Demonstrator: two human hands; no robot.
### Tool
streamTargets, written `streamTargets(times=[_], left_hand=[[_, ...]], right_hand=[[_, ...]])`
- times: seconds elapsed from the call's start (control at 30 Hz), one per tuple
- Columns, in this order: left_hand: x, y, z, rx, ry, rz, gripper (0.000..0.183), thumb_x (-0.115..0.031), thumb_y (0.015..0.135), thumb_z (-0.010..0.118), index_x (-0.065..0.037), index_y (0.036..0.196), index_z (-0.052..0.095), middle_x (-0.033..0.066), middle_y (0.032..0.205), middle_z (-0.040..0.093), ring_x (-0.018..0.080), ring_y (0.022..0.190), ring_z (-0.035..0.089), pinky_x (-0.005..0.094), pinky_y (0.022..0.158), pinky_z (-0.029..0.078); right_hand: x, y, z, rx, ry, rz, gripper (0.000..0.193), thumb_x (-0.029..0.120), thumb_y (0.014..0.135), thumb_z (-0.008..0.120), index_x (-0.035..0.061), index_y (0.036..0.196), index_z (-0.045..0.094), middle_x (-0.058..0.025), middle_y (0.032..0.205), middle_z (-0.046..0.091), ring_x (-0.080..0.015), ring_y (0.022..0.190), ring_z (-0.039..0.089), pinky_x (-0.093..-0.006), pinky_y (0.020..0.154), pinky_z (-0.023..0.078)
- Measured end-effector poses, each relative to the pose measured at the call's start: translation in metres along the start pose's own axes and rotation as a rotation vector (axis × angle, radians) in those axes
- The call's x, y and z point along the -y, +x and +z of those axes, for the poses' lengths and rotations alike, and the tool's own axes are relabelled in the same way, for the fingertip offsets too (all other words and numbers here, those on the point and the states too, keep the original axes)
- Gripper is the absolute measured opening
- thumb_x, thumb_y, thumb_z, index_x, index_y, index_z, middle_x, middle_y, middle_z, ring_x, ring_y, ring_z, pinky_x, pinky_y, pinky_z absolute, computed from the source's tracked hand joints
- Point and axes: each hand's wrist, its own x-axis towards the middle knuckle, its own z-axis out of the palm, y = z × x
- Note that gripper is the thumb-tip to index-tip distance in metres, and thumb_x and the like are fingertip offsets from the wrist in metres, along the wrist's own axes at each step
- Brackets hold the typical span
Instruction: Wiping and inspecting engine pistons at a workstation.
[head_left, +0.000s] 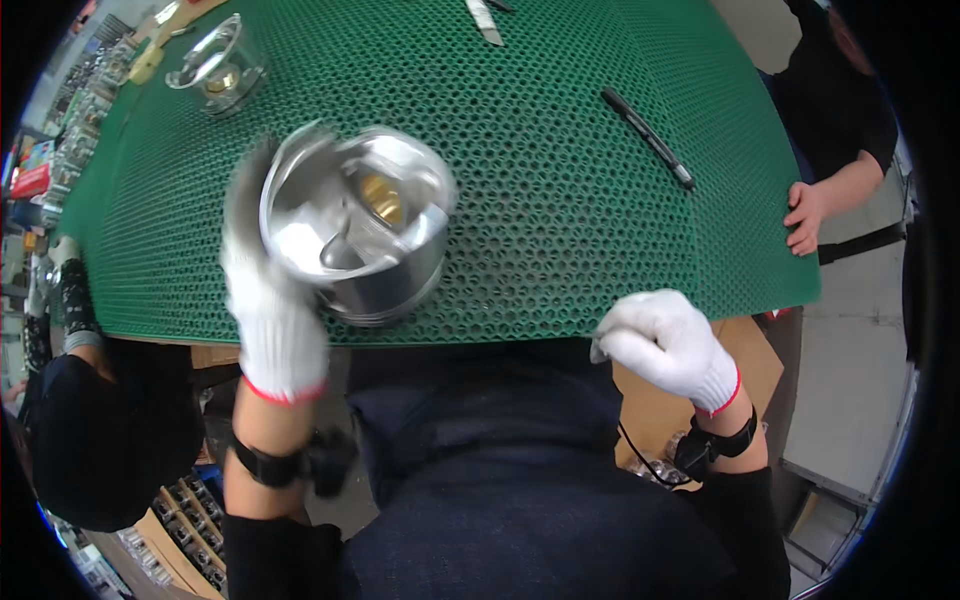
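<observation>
Now, left hand (268, 310): gloved, clamped on piston (355, 225), open end up.
Right hand (665, 342): fingers curled together, empty, at mat (560, 180) near edge.
Pen (648, 137): far right.

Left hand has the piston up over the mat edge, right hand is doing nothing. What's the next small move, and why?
Probably bring the right hand up to steady the piston. The gloved left hand grips it alone by one side, raised over the near edge of the green mat, and both look motion-blurred. The right hand is closed and empty, apart from it.
</observation>
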Motion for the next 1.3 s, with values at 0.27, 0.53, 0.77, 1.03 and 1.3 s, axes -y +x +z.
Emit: streamTargets(times=[0.27,0.53,0.77,1.03,1.3], left_hand=[[0.010,-0.032,-0.022,0.108,0.839,0.275,0.126,-0.026,0.052,0.094,0.003,0.149,0.018,0.0191,0.135,0.048,0.0290,0.123,0.051,0.0381,0.107,0.038],[0.004,0.026,-0.005,0.317,0.891,0.393,0.053,-0.007,0.075,0.070,-0.005,0.126,0.055,0.0139,0.126,0.058,0.0279,0.114,0.058,0.0365,0.096,0.049],[-0.032,-0.007,0.094,0.627,1.325,0.857,0.044,-0.015,0.068,0.071,-0.007,0.111,0.060,0.0108,0.114,0.063,0.0304,0.110,0.059,0.0411,0.094,0.048],[-0.029,0.004,0.119,0.624,1.498,0.793,0.043,-0.018,0.069,0.071,-0.007,0.110,0.061,0.0117,0.108,0.065,0.0329,0.104,0.061,0.0413,0.090,0.049],[-0.030,0.059,0.139,0.795,1.754,0.510,0.033,-0.020,0.073,0.066,-0.011,0.105,0.069,0.0125,0.089,0.069,0.0340,0.087,0.067,0.0433,0.074,0.055]], right_hand=[[0.022,0.021,0.012,0.323,0.495,-0.030,0.023,0.019,0.088,0.054,0.0017,0.087,0.070,-0.0085,0.082,0.070,-0.0177,0.076,0.066,-0.0298,0.073,0.052],[0.013,-0.004,0.016,0.172,0.763,0.165,0.030,0.022,0.088,0.050,-0.0017,0.085,0.068,-0.0094,0.078,0.069,-0.0065,0.054,0.050,-0.0210,0.048,0.041],[0.012,0.016,0.002,-0.141,0.698,0.110,0.039,0.032,0.091,0.049,-0.0026,0.079,0.062,-0.0093,0.071,0.065,-0.0045,0.046,0.040,-0.0193,0.041,0.032],[0.003,0.032,0.012,-0.329,0.449,-0.132,0.030,0.022,0.089,0.051,-0.0021,0.082,0.066,-0.0078,0.074,0.066,-0.0124,0.059,0.056,-0.0268,0.055,0.046],[0.021,0.034,-0.003,-0.119,-0.537,-0.236,0.024,0.031,0.086,0.060,0.0087,0.079,0.068,-0.0084,0.070,0.065,-0.0277,0.064,0.066,-0.0354,0.057,0.054]])
